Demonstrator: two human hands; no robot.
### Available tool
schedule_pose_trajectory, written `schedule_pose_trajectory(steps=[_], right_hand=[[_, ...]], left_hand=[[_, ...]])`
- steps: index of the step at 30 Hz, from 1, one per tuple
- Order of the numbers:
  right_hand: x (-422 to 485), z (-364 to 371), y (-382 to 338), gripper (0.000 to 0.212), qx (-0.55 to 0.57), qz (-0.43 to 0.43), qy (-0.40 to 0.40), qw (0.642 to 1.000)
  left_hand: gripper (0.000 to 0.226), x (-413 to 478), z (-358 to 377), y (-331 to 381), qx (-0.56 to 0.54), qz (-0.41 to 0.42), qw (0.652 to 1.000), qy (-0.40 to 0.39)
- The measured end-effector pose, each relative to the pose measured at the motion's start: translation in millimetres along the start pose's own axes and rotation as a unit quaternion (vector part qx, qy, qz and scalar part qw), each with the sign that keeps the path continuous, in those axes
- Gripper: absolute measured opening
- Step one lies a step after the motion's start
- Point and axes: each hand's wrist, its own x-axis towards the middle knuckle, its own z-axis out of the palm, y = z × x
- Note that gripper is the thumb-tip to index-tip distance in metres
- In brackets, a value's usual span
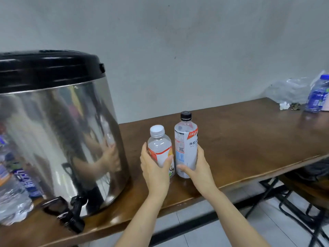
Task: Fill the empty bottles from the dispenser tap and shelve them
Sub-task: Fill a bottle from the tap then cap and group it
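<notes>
Two capped bottles stand side by side on the brown table (249,139). My left hand (154,168) grips the shorter bottle with the white cap (160,145). My right hand (199,168) grips the taller bottle with the black cap (185,139). Both bottles look clear inside. To the left stands the large steel dispenser (58,125) with a black lid. Its black tap (71,216) hangs over the table's front edge.
Blue-labelled plastic bottles (16,189) lie left of the dispenser. At the far right of the table sit a blue bottle (317,95), a clear plastic bag (288,91) and small scraps. Black metal legs (293,207) stand on the tiled floor below.
</notes>
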Motion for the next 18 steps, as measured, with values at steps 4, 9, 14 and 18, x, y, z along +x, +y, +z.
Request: schedule_pose_trajectory(steps=[4,9,14,18], right_hand=[[-23.5,24.7,-15.1,0.08,-0.003,-0.001,-0.014,1.0],[-32.1,46.2,-28.9,0.081,0.002,-0.002,-0.046,0.999],[-31.8,51.2,-35.4,0.081,0.002,-0.001,-0.049,0.999],[-44.8,44.2,-41.4,0.083,-0.003,-0.008,-0.032,0.999]], left_hand=[[0.086,-11.3,-33.9,-5.8,0.069,0.013,0.997,0.041],[0.082,-11.4,-45.9,-10.7,0.092,0.016,0.995,0.047],[0.084,-13.3,-45.6,-10.1,0.094,-0.007,0.995,0.037],[0.081,-31.9,-58.2,-13.4,0.045,-0.007,0.999,0.011]])
